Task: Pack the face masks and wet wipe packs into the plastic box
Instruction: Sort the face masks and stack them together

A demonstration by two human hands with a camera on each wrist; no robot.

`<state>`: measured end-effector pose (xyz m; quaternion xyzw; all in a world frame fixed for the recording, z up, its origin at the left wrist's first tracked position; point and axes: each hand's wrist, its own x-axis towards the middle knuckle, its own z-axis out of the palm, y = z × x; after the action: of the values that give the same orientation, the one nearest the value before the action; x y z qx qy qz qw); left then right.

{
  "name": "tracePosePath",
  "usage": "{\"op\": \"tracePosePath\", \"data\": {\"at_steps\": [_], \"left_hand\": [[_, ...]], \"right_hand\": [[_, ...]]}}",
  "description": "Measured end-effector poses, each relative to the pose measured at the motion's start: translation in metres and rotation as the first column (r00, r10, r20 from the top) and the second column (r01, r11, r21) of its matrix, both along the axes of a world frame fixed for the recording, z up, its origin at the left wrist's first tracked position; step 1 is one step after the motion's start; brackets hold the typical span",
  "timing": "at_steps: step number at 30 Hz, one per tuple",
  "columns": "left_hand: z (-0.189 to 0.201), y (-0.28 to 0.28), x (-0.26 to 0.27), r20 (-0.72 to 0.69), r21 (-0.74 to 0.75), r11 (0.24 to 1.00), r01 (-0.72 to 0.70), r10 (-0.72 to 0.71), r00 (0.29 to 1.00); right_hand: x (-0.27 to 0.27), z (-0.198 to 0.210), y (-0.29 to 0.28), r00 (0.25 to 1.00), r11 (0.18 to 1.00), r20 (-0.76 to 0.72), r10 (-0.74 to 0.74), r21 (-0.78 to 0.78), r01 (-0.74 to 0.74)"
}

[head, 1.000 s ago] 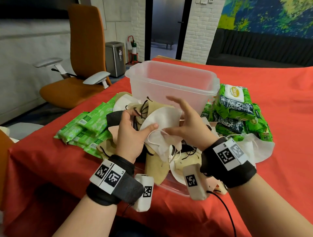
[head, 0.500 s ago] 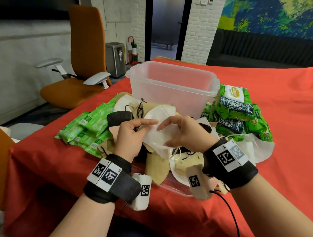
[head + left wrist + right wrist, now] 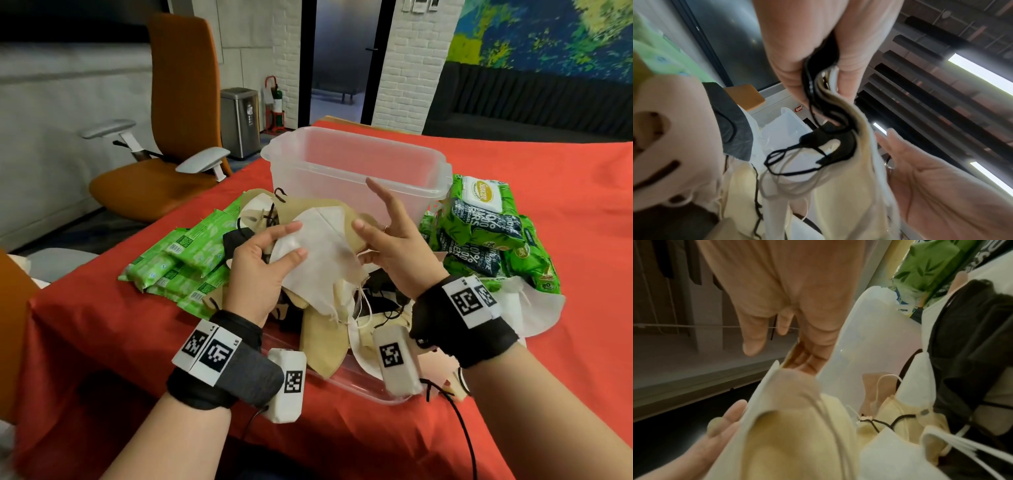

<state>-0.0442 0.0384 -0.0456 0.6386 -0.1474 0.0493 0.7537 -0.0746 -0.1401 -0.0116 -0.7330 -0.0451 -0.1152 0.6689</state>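
My left hand grips a stack of face masks, a white one on top, just in front of the clear plastic box. In the left wrist view the left hand's fingers pinch black, beige and white masks together. My right hand is beside the stack's right edge, fingers spread and straight, holding nothing. More masks lie heaped below on a clear lid. The box looks empty. Wet wipe packs lie to the left and right.
The red tablecloth covers the table, its edge close on the left. An orange office chair stands beyond that edge. A white mask lies under the right wipe packs. Cables hang from both wrists.
My right hand has come off the white mask and opened, fingers lifting toward the box. The left hand keeps the stack, with the white mask now on top.
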Motion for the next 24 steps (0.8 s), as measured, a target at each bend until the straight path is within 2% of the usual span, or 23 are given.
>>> {"op": "tracePosePath", "data": {"at_steps": [2,4,8,12,14,16,19,21,22,23,24], "left_hand": [[-0.001,0.002,0.002,0.007,-0.002,1.000,0.000,0.000,1.000],[-0.003,0.003,0.004,0.001,0.009,1.000,0.000,0.000,1.000],[-0.005,0.002,0.005,-0.022,0.014,1.000,0.012,-0.012,1.000],[-0.006,0.002,0.006,-0.064,-0.012,1.000,-0.015,0.014,0.998],[-0.006,0.001,0.006,-0.077,-0.020,0.999,-0.032,0.031,0.997],[-0.006,0.002,0.006,-0.086,-0.027,0.998,-0.054,0.051,0.995],[-0.009,0.006,0.012,-0.104,-0.033,0.993,-0.110,0.106,0.989],[-0.011,0.009,0.016,-0.102,-0.020,0.986,-0.164,0.162,0.982],[-0.012,0.011,0.018,-0.089,-0.001,0.981,-0.196,0.195,0.977],[-0.012,0.012,0.019,-0.066,0.026,0.973,-0.228,0.229,0.971],[-0.013,0.012,0.020,-0.049,0.052,0.967,-0.250,0.253,0.966]], "right_hand": [[0.000,0.001,0.000,0.999,0.995,0.045,0.015,-0.102,-0.010],[0.001,0.002,-0.002,0.999,0.981,0.029,-0.018,-0.194,0.024],[-0.002,0.010,-0.005,0.998,0.979,0.012,-0.055,-0.195,0.056],[0.000,0.011,-0.008,0.993,0.905,0.088,-0.078,-0.411,0.107],[0.001,0.011,-0.011,0.974,0.889,0.151,-0.169,-0.402,0.217],[0.002,0.014,-0.015,0.918,0.838,0.239,-0.318,-0.383,0.390],[0.002,0.021,-0.025,0.768,0.665,0.373,-0.520,-0.388,0.638],[0.001,0.025,-0.034,0.688,0.596,0.408,-0.601,-0.345,0.725],[0.000,0.027,-0.037,0.668,0.590,0.429,-0.608,-0.319,0.742],[-0.003,0.030,-0.037,0.674,0.630,0.460,-0.579,-0.272,0.727],[-0.006,0.034,-0.035,0.710,0.714,0.481,-0.514,-0.218,0.665]]}}
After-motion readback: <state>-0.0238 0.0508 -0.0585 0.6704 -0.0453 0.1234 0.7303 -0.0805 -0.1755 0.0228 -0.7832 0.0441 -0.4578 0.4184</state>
